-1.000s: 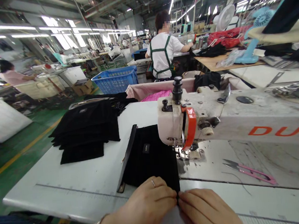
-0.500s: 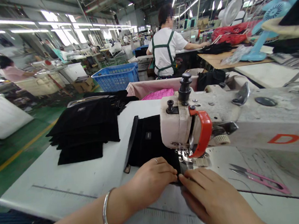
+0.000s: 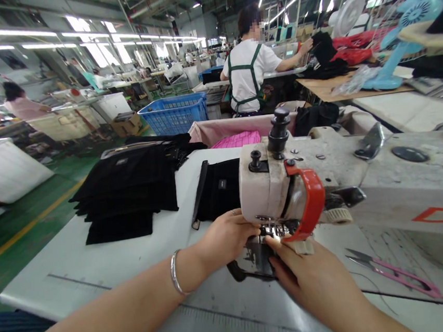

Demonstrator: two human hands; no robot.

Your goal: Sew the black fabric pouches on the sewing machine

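Observation:
A black fabric piece (image 3: 218, 192) with a small grey label lies on the white machine bed, its right part hidden under the sewing machine head (image 3: 264, 185). My left hand (image 3: 228, 236) is closed at the piece's near edge, fingertips drawn together just left of the presser foot (image 3: 277, 229). On the other side, my right hand (image 3: 308, 270) has its fingers bent together close below the foot; whatever is in them is hidden. A metal plate with a dark rim (image 3: 250, 267) shows between the two hands. An orange guard (image 3: 313, 199) sticks out above my right hand.
Pink-handled thread snips (image 3: 400, 274) lie to the right of my right hand. A stack of black fabric pieces (image 3: 125, 188) sits at the left. Behind the table are a blue basket (image 3: 173, 113), a pink-lined bin (image 3: 202, 131) and a co-worker (image 3: 250, 74).
The black piece has moved away from me, its near edge now up at the presser foot. Both hands moved forward with it, uncovering the metal plate. The co-worker's right hand has lifted black fabric.

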